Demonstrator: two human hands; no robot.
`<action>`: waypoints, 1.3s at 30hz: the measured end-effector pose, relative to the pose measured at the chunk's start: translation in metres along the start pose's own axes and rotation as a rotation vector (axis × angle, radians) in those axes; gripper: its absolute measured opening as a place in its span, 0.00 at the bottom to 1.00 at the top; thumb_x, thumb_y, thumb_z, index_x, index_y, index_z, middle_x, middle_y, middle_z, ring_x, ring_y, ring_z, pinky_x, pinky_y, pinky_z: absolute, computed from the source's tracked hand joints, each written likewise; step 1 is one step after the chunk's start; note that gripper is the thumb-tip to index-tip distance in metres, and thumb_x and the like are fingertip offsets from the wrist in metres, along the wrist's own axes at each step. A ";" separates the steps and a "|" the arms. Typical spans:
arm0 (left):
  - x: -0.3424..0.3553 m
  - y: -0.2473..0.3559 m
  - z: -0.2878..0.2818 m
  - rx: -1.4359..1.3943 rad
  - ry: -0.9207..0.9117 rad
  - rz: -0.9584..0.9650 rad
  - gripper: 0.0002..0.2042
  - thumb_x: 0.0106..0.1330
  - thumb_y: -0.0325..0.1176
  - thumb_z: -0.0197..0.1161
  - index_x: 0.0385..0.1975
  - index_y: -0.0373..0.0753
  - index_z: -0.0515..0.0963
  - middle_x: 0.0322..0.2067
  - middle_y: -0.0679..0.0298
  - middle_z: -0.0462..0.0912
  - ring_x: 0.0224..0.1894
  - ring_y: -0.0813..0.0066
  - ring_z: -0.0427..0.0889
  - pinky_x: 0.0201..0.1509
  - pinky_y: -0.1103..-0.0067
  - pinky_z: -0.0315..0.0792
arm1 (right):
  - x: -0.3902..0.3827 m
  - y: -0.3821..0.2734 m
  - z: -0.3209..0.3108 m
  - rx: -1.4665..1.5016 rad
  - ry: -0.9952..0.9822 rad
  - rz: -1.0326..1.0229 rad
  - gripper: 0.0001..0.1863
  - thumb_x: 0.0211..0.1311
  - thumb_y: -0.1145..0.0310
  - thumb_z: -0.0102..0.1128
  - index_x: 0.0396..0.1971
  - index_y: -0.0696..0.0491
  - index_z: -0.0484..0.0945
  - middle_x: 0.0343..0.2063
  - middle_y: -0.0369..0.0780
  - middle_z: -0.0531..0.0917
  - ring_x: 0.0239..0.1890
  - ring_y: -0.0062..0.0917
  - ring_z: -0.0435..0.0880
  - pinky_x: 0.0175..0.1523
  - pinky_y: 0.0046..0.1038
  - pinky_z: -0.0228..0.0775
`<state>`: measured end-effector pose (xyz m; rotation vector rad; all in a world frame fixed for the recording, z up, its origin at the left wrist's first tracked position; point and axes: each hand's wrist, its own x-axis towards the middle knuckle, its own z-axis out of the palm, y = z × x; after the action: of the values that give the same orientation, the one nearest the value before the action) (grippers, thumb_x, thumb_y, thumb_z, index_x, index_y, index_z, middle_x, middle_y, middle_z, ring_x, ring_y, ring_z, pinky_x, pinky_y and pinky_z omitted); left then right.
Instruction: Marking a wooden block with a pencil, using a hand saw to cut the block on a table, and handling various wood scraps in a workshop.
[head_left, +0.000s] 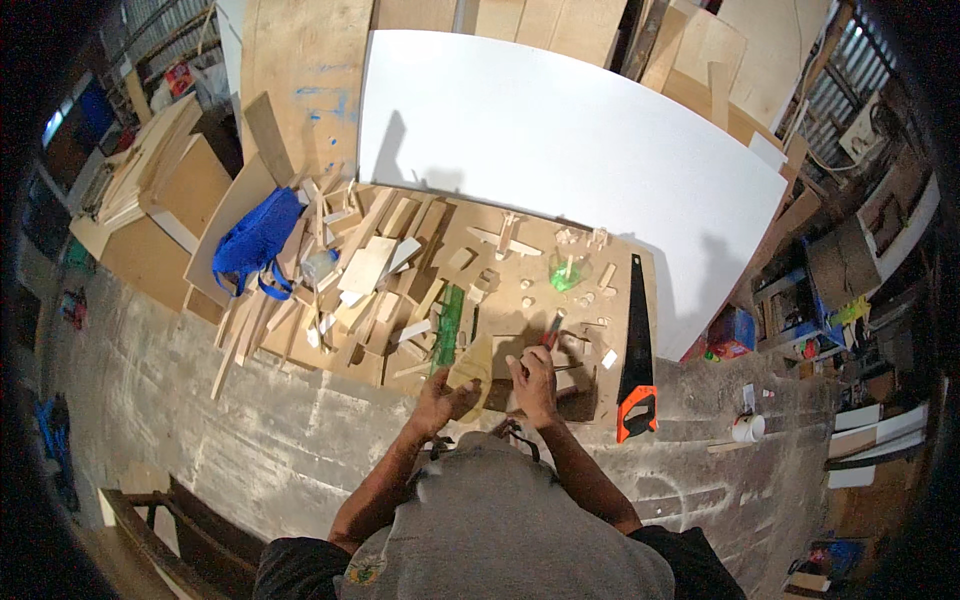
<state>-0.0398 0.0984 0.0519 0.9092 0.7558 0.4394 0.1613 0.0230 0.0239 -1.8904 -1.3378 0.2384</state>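
Observation:
My left hand (437, 404) is closed at the near edge of the wooden work board, its fingers against a yellowish see-through piece (478, 372). Just beyond it lies a long green plastic piece (449, 322), perhaps a bottle. My right hand (533, 382) grips a slim tool (552, 331) with a red and dark body and a pale tip, which points away from me. I cannot make out its exact kind. Ahead are a small wooden model airplane (505, 240), a green container (565, 275) and several small wooden pieces (484, 284).
A handsaw (635, 350) with an orange and black handle lies along the board's right edge. Wood offcuts (370, 265) pile up on the left, beside a blue bag (256, 240). A large white panel (560, 130) stands behind. A white bucket (747, 428) is on the floor at right.

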 end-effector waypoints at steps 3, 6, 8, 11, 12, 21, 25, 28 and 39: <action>-0.004 0.008 -0.008 0.051 0.039 0.068 0.17 0.66 0.30 0.62 0.53 0.35 0.70 0.40 0.61 0.82 0.36 0.75 0.81 0.40 0.80 0.77 | -0.005 -0.013 0.008 0.304 -0.083 0.183 0.18 0.65 0.62 0.60 0.48 0.57 0.71 0.47 0.44 0.73 0.49 0.36 0.74 0.55 0.39 0.67; -0.011 0.018 -0.013 0.079 0.014 0.059 0.18 0.65 0.31 0.64 0.53 0.37 0.71 0.37 0.66 0.81 0.31 0.81 0.78 0.32 0.83 0.72 | 0.005 -0.056 -0.004 0.604 -0.201 0.318 0.29 0.67 0.60 0.57 0.63 0.55 0.63 0.57 0.43 0.69 0.58 0.31 0.71 0.65 0.37 0.61; -0.012 0.016 -0.022 0.041 -0.025 0.044 0.18 0.65 0.31 0.65 0.53 0.39 0.72 0.35 0.69 0.80 0.29 0.85 0.75 0.30 0.84 0.69 | 0.011 -0.061 -0.001 0.714 -0.227 0.313 0.32 0.67 0.60 0.56 0.67 0.55 0.58 0.60 0.43 0.67 0.61 0.30 0.68 0.67 0.35 0.57; -0.015 0.026 -0.021 0.043 -0.052 0.030 0.18 0.64 0.30 0.65 0.54 0.40 0.73 0.34 0.72 0.80 0.26 0.88 0.70 0.26 0.86 0.64 | 0.026 -0.073 -0.013 0.881 -0.327 0.285 0.32 0.66 0.61 0.57 0.67 0.53 0.59 0.60 0.43 0.69 0.61 0.29 0.68 0.67 0.33 0.56; -0.017 0.029 -0.020 0.052 -0.055 0.028 0.18 0.64 0.30 0.65 0.54 0.40 0.73 0.33 0.73 0.79 0.25 0.89 0.69 0.26 0.86 0.62 | 0.029 -0.072 -0.014 0.856 -0.352 0.228 0.30 0.66 0.61 0.57 0.66 0.52 0.62 0.59 0.44 0.71 0.60 0.29 0.70 0.65 0.34 0.59; -0.009 0.021 -0.007 0.068 -0.092 0.009 0.19 0.64 0.31 0.65 0.54 0.39 0.73 0.39 0.70 0.80 0.36 0.84 0.75 0.38 0.84 0.70 | 0.036 -0.064 -0.021 0.615 -0.252 0.124 0.21 0.66 0.63 0.58 0.55 0.56 0.72 0.47 0.40 0.78 0.50 0.24 0.75 0.54 0.27 0.68; -0.001 0.011 0.005 0.085 -0.118 0.001 0.18 0.65 0.32 0.65 0.54 0.39 0.73 0.39 0.70 0.80 0.35 0.84 0.75 0.37 0.84 0.69 | 0.038 -0.055 -0.019 0.595 -0.147 0.206 0.12 0.68 0.63 0.55 0.44 0.56 0.75 0.29 0.32 0.77 0.34 0.15 0.72 0.42 0.21 0.65; -0.004 0.020 0.018 0.153 -0.140 -0.062 0.18 0.66 0.33 0.63 0.55 0.39 0.72 0.39 0.68 0.80 0.36 0.84 0.75 0.37 0.84 0.69 | 0.039 -0.011 0.005 0.546 -0.047 0.209 0.13 0.68 0.60 0.56 0.43 0.55 0.75 0.34 0.39 0.79 0.33 0.14 0.72 0.37 0.21 0.64; 0.016 0.000 0.023 0.708 -0.009 0.591 0.25 0.67 0.28 0.57 0.63 0.32 0.63 0.62 0.43 0.66 0.65 0.52 0.66 0.64 0.66 0.64 | 0.013 -0.071 -0.024 1.010 -0.380 0.600 0.42 0.66 0.50 0.56 0.70 0.58 0.49 0.65 0.45 0.60 0.66 0.31 0.61 0.64 0.30 0.58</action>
<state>-0.0120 0.0960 0.0548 1.8168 0.6272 0.6991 0.1293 0.0317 0.0922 -1.3042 -0.5822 1.3478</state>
